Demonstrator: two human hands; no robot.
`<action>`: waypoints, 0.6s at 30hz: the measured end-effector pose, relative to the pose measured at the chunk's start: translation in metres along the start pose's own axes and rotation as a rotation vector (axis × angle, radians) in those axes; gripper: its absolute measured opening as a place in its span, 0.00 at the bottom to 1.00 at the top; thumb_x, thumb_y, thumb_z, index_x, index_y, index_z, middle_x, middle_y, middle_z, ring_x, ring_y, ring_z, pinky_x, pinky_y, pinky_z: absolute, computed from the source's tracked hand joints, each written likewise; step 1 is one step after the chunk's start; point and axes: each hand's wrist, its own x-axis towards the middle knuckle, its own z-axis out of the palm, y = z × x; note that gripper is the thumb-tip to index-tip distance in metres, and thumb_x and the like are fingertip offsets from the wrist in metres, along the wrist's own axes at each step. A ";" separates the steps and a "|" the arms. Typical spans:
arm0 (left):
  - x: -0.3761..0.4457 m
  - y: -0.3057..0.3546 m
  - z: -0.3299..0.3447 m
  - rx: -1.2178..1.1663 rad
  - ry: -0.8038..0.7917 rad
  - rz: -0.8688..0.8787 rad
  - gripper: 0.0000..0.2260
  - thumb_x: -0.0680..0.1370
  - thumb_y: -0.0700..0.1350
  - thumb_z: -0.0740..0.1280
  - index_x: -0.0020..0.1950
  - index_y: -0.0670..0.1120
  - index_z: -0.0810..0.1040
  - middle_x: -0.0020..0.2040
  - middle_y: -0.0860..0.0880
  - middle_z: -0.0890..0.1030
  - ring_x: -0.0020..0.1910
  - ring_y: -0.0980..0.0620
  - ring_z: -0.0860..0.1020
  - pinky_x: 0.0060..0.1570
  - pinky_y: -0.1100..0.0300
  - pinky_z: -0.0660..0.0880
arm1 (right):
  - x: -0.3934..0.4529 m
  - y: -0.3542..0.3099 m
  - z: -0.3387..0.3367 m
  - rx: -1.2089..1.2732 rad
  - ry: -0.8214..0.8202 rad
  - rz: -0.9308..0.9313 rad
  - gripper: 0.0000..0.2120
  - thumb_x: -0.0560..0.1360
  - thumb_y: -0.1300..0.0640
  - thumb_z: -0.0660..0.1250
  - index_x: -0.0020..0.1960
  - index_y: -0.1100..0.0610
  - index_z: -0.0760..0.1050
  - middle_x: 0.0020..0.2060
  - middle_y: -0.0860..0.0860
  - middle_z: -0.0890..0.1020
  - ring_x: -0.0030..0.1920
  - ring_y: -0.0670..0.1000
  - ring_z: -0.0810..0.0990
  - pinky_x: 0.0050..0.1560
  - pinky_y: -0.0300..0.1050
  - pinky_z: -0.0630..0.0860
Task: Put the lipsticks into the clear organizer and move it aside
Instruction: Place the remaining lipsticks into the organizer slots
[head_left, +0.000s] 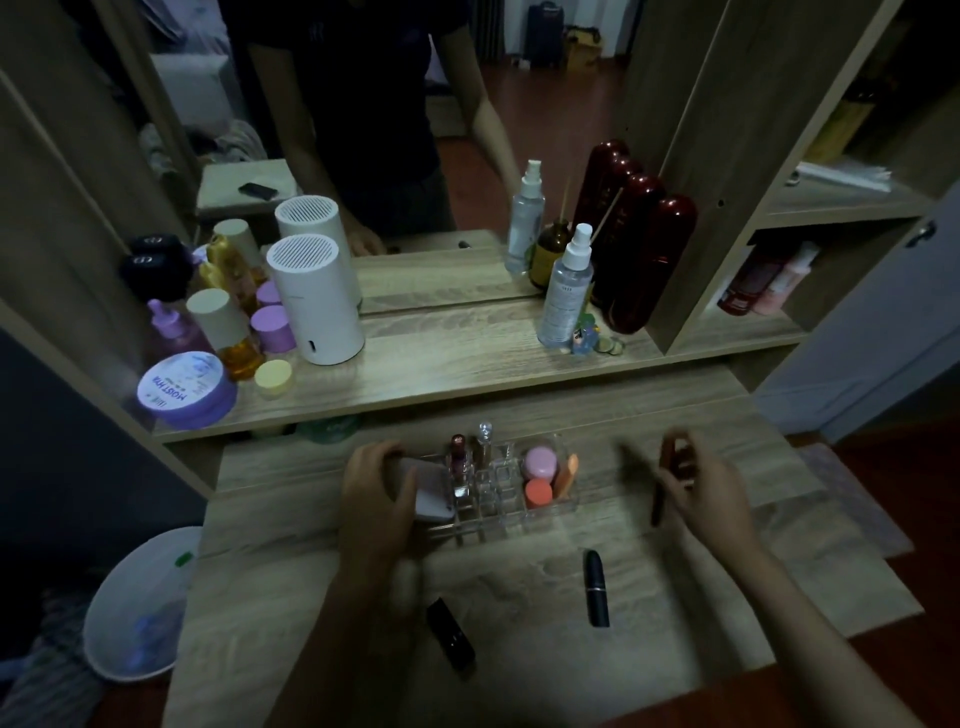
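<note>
The clear organizer (498, 499) stands in the middle of the wooden desk, with two small bottles upright in its slots and pink and orange pieces in its right part. My left hand (376, 488) grips its left end, over a white compact. To the right of the organizer, my right hand (701, 483) is shut on a dark red lipstick (661, 499), blurred by motion. A black lipstick (597, 587) lies on the desk in front of the organizer. Another dark lipstick (451, 636) lies near my left forearm.
A raised shelf behind the desk holds a white cylinder (317, 301), purple jars (184, 389), spray bottles (566, 291) and dark red bottles (644, 260) against a mirror. A white bin (140, 608) stands on the floor at the left. Side shelves rise at the right.
</note>
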 end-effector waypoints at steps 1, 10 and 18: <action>-0.004 -0.002 -0.002 -0.004 0.020 -0.039 0.15 0.73 0.36 0.68 0.59 0.41 0.73 0.58 0.39 0.75 0.54 0.47 0.74 0.52 0.56 0.72 | 0.006 -0.015 -0.004 0.075 0.048 -0.022 0.19 0.71 0.65 0.70 0.60 0.58 0.70 0.46 0.56 0.81 0.45 0.54 0.80 0.42 0.46 0.77; -0.078 -0.012 -0.010 -0.016 -0.002 -0.335 0.16 0.70 0.37 0.72 0.55 0.40 0.74 0.47 0.44 0.76 0.40 0.49 0.74 0.34 0.65 0.68 | 0.035 -0.114 0.033 0.207 0.016 -0.234 0.16 0.71 0.64 0.70 0.56 0.61 0.70 0.45 0.56 0.82 0.46 0.55 0.81 0.46 0.50 0.78; -0.107 -0.024 -0.005 0.018 -0.360 -0.503 0.19 0.65 0.47 0.75 0.50 0.50 0.71 0.43 0.49 0.76 0.41 0.52 0.76 0.39 0.62 0.71 | 0.040 -0.118 0.078 0.082 -0.167 -0.288 0.14 0.71 0.65 0.69 0.53 0.59 0.68 0.45 0.53 0.80 0.46 0.55 0.80 0.43 0.48 0.76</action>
